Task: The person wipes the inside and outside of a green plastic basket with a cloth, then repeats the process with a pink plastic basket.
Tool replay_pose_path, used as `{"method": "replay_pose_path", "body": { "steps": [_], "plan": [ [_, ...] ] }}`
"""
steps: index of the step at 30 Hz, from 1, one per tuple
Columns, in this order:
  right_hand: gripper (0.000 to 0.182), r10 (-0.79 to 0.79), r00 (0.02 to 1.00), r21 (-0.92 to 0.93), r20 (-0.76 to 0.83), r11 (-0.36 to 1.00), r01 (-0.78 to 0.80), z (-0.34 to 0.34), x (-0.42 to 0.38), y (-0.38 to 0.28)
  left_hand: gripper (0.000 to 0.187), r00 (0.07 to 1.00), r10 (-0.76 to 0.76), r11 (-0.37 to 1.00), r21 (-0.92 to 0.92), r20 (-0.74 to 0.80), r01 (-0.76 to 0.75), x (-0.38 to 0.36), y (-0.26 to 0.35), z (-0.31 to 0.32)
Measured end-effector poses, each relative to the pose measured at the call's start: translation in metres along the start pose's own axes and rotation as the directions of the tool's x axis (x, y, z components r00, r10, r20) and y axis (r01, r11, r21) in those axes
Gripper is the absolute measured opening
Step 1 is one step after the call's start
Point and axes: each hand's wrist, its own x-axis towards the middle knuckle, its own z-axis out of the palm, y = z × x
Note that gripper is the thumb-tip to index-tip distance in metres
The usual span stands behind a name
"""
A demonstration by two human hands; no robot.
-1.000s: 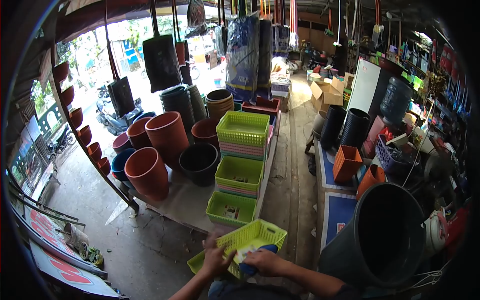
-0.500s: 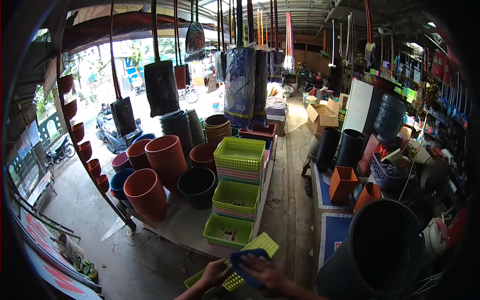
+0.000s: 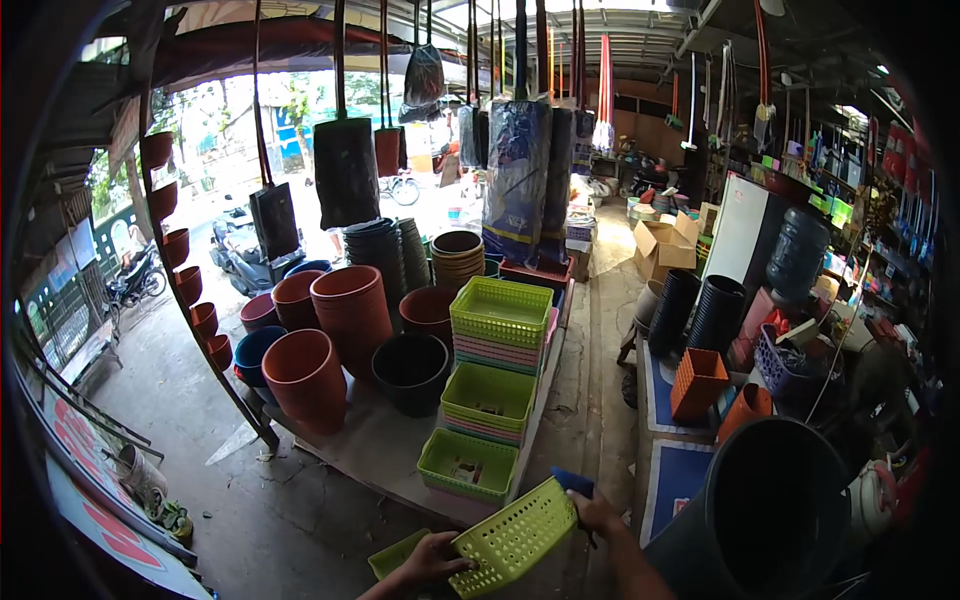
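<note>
A lime-green perforated plastic basket is held tilted at the bottom centre, one holed side facing up. My left hand grips its left end, fingers closed around the rim. At the opposite end, my right hand is closed on a dark blue cloth, pressed against the basket's upper right corner. Part of another green basket shows low down, beyond my left hand. Just past the held basket, stacked green baskets stand on the display platform's near corner.
Reddish-brown pots and a black pot crowd the platform. A large dark bin stands close on my right. Wrapped goods hang overhead. A concrete aisle runs between the platform and the blue-topped tables.
My right hand and the cloth have moved right, from across the basket's side to its far end. The basket has turned, showing more of its holed side. The camera view has shifted slightly left.
</note>
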Motion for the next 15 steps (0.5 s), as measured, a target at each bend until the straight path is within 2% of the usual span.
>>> {"method": "replay_pose_path", "body": {
  "steps": [1, 2, 4, 5, 6, 7, 8, 9, 10, 11, 12, 13, 15],
  "plan": [
    [0.057, 0.027, 1.0, -0.093, -0.011, 0.995, -0.028, 0.01, -0.023, -0.032, 0.036, 1.0, 0.015, 1.0, -0.024, 0.001, -0.015, 0.001, 0.002, 0.001],
    [0.057, 0.026, 1.0, -0.098, -0.003, 0.995, -0.026, 0.021, -0.026, -0.029, 0.035, 1.0, 0.027, 0.998, -0.05, 0.002, -0.027, 0.0, 0.003, 0.004],
    [0.056, -0.164, 0.986, -0.025, 0.024, 0.986, 0.165, 0.039, -0.03, -0.02, 0.032, 1.0, -0.022, 0.999, -0.049, -0.008, 0.022, 0.004, 0.0, 0.01],
    [0.055, 0.091, 0.985, 0.01, 0.148, 0.996, -0.093, 0.048, -0.054, -0.061, 0.029, 0.998, -0.069, 0.997, -0.046, -0.008, 0.069, 0.007, -0.002, 0.013],
    [0.055, 0.334, 0.903, 0.009, 0.271, 0.937, -0.349, 0.057, -0.084, -0.104, 0.029, 0.998, -0.065, 0.997, -0.052, -0.021, 0.064, 0.011, -0.003, 0.016],
    [0.058, 0.133, 0.931, 0.046, 0.34, 0.986, -0.158, 0.07, -0.097, -0.111, 0.026, 0.991, -0.124, 0.99, -0.069, -0.042, 0.121, 0.015, -0.004, 0.02],
    [0.061, -0.071, 0.915, 0.102, 0.398, 0.994, 0.033, 0.077, -0.103, -0.115, 0.024, 0.981, -0.184, 0.98, -0.085, -0.057, 0.179, 0.017, -0.005, 0.021],
    [0.068, -0.338, 0.826, 0.115, 0.452, 0.94, 0.322, 0.087, -0.075, -0.078, 0.024, 0.982, -0.181, 0.98, -0.089, -0.061, 0.176, 0.019, -0.004, 0.021],
    [0.068, -0.339, 0.825, 0.111, 0.452, 0.939, 0.325, 0.09, -0.074, -0.079, 0.023, 0.975, -0.196, 0.976, -0.114, -0.105, 0.184, 0.02, -0.003, 0.02],
    [0.071, -0.464, 0.775, -0.248, 0.429, 0.765, 0.595, 0.095, -0.074, -0.081, 0.023, 0.966, -0.212, 0.971, -0.14, -0.147, 0.191, 0.022, -0.003, 0.02],
    [0.074, -0.565, 0.688, -0.56, 0.455, 0.419, 0.715, 0.101, -0.073, -0.082, 0.023, 0.967, -0.207, 0.972, -0.142, -0.147, 0.187, 0.023, -0.005, 0.02],
    [0.074, -0.565, 0.687, -0.562, 0.456, 0.416, 0.715, 0.106, -0.074, -0.082, 0.025, 0.959, -0.207, 0.965, -0.199, -0.196, 0.167, 0.025, -0.008, 0.021],
    [0.075, -0.601, 0.664, -0.672, 0.445, 0.267, 0.691, 0.119, -0.075, -0.079, 0.027, 0.948, -0.207, 0.956, -0.256, -0.241, 0.144, 0.032, -0.02, 0.023]
  ]
}}
